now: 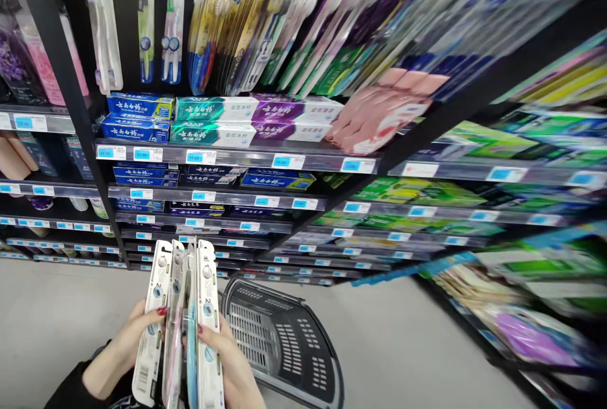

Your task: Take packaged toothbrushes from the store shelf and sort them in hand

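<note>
Several packaged toothbrushes (207, 308) stand upright side by side between my two hands, at the bottom of the head view. My left hand (126, 339) is closed round the left packs, its thumb pressed on a white card back. On the other side, my right hand (232, 358) grips the right packs, thumb across the front. A pink and a blue brush handle show through the clear plastic in the middle. The fingers behind the packs are hidden. Just right of my right hand, on the floor, is a dark grey shopping basket (289, 339).
Hanging toothbrush packs (246, 30) fill the hooks ahead. Below them sit toothpaste boxes (213, 134) and a pink pouch-like pack (379, 115) on a shelf (237, 155) with price tags. Another blurred shelf section (474, 172) runs along the right. Grey floor (389, 339) lies beneath.
</note>
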A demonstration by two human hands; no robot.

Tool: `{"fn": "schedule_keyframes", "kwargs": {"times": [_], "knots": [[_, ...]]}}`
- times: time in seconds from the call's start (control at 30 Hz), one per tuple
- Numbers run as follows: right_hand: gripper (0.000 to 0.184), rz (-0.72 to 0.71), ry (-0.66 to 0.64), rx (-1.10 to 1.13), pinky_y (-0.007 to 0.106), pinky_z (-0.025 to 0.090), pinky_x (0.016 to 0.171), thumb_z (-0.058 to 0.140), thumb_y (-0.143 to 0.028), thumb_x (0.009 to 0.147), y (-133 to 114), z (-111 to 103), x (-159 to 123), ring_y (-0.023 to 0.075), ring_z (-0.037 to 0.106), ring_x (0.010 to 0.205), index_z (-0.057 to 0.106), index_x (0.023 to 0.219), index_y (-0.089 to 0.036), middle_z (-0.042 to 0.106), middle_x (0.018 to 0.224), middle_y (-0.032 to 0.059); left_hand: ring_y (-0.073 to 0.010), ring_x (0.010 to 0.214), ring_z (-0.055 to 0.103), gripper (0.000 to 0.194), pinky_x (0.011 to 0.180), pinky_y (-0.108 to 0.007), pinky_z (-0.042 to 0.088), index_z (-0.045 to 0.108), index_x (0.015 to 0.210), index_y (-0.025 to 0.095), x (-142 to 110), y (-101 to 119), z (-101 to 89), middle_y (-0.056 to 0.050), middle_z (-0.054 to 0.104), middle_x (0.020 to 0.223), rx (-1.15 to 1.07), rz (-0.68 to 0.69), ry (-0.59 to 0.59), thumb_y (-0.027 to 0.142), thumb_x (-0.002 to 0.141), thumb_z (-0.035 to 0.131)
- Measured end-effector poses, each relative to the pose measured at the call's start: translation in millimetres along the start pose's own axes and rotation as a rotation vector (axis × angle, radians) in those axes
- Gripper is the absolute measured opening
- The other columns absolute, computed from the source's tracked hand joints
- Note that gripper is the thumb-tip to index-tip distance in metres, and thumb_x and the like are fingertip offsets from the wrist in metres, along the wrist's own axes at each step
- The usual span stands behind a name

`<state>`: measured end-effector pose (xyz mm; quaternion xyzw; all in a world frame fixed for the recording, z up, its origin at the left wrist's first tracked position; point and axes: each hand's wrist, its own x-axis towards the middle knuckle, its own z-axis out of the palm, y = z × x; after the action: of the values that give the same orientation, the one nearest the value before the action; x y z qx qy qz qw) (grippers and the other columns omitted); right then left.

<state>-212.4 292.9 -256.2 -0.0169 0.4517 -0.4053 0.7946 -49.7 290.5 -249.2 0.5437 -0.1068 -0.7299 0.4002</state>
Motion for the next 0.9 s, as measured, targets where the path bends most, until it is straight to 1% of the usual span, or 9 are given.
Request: {"fn": "schedule_keyframes", "kwargs": {"times": [0.07,0.17,0.3,0.47,0.53,0.6,0.7,0.8,0.9], "knots": [[0.049,0.014,0.000,0.003,0.036,0.048,0.063,0.078,-0.020,0.048,-3,0,-2,0.0226,0.063,0.061,0.055,0.090,-0.018,0.065,0.073,0.0026,-0.0188,0.064,0.058,0.033,0.060,-0.028,0.046,0.062,0.084,0.014,1,0,0.6,-0.005,0.064,0.073,-0.012,-0.013,0.001,0.031,0.059,0.077],[0.048,0.005,0.017,-0.008,0.036,0.048,0.065,0.078,-0.020,0.048,-7,4,-3,0.0232,0.063,0.065,0.054,0.090,-0.018,0.065,0.076,0.0030,-0.0122,0.053,0.051,0.029,0.050,-0.022,0.041,0.061,0.082,0.012,4,1,2.1,-0.003,0.060,0.064,0.054,0.066,-0.099,0.029,0.064,0.075],[0.051,0.002,0.010,-0.051,0.036,0.048,0.063,0.079,-0.020,0.046,-10,8,-3,0.0242,0.063,0.065,0.056,0.091,-0.018,0.066,0.077,0.0046,-0.0100,0.050,0.048,0.026,0.047,-0.021,0.038,0.060,0.083,0.011,8,1,1.5,-0.002,0.058,0.063,0.099,0.083,-0.152,0.030,0.069,0.072],[0.053,0.010,-0.009,-0.096,0.035,0.048,0.064,0.079,-0.021,0.048,-12,8,-1,0.0228,0.062,0.064,0.056,0.095,-0.016,0.066,0.078,0.0054,-0.0096,0.048,0.046,0.030,0.047,-0.021,0.037,0.060,0.076,0.010,10,2,1.2,-0.001,0.054,0.057,0.144,0.101,-0.163,0.036,0.068,0.071],[0.053,0.009,-0.017,-0.088,0.035,0.048,0.065,0.078,-0.021,0.048,-12,7,2,0.0235,0.063,0.067,0.056,0.096,-0.016,0.066,0.079,0.0056,-0.0100,0.050,0.046,0.032,0.048,-0.021,0.038,0.059,0.078,0.011,11,1,1.7,-0.001,0.055,0.058,0.135,0.096,-0.150,0.039,0.067,0.071],[0.051,-0.003,-0.025,-0.074,0.036,0.048,0.067,0.078,-0.021,0.049,-11,7,7,0.0236,0.063,0.069,0.056,0.094,-0.016,0.066,0.080,0.0059,-0.0108,0.051,0.047,0.036,0.049,-0.022,0.039,0.057,0.081,0.012,13,0,1.9,0.000,0.055,0.059,0.113,0.101,-0.103,0.042,0.066,0.071],[0.045,-0.014,-0.016,-0.071,0.034,0.048,0.069,0.078,-0.022,0.050,-10,8,12,0.0225,0.063,0.069,0.056,0.090,-0.016,0.066,0.080,0.0055,-0.0117,0.051,0.047,0.041,0.049,-0.023,0.040,0.054,0.083,0.013,16,-2,1.8,0.001,0.054,0.059,0.132,0.156,-0.034,0.046,0.065,0.070],[0.043,-0.016,-0.021,-0.069,0.033,0.047,0.068,0.077,-0.022,0.053,-8,8,14,0.0215,0.063,0.069,0.055,0.091,-0.016,0.066,0.080,0.0049,-0.0116,0.051,0.047,0.043,0.048,-0.024,0.041,0.054,0.083,0.013,18,-2,2.4,0.000,0.054,0.061,0.205,0.208,-0.029,0.049,0.065,0.069],[0.046,0.006,-0.077,-0.054,0.032,0.047,0.068,0.075,-0.019,0.055,-7,2,16,0.0210,0.063,0.070,0.055,0.095,-0.016,0.066,0.083,0.0051,-0.0115,0.049,0.046,0.046,0.046,-0.024,0.042,0.052,0.082,0.012,17,0,4.0,0.001,0.053,0.058,0.238,0.200,-0.029,0.052,0.065,0.067]]}}
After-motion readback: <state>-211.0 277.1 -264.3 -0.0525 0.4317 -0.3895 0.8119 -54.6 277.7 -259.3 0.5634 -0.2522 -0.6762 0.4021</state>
